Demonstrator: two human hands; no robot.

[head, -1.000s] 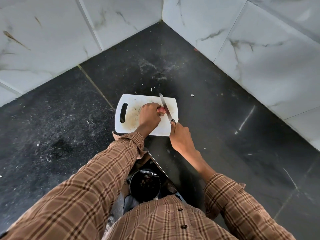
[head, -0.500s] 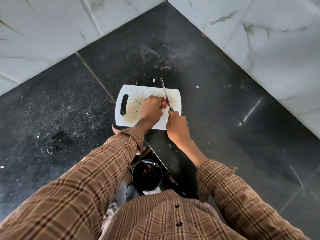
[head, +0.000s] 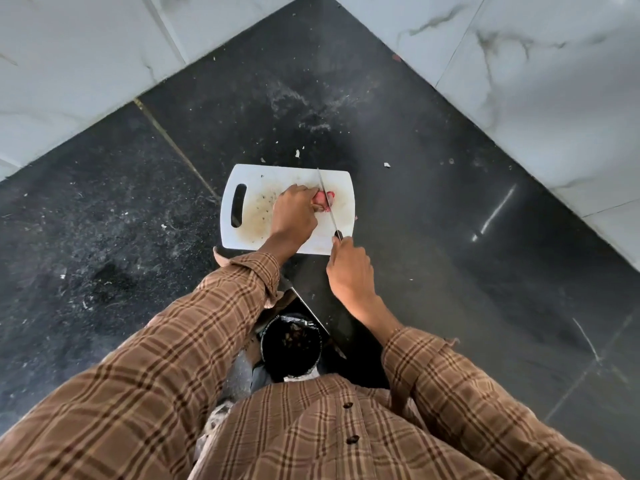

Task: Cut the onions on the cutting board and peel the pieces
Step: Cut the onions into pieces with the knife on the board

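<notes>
Cutting underway: left hand (head: 293, 213) grips the onion (head: 323, 199) at mid-board on the cutting board (head: 332, 178); right hand (head: 349, 271) clasps the knife (head: 327, 206), blade across it. Next move likely calls for steady downward pressure.

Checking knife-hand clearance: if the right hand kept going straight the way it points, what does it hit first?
Likely the cutting board edge, then the onion under the knife held by the right hand; depth unclear.
</notes>
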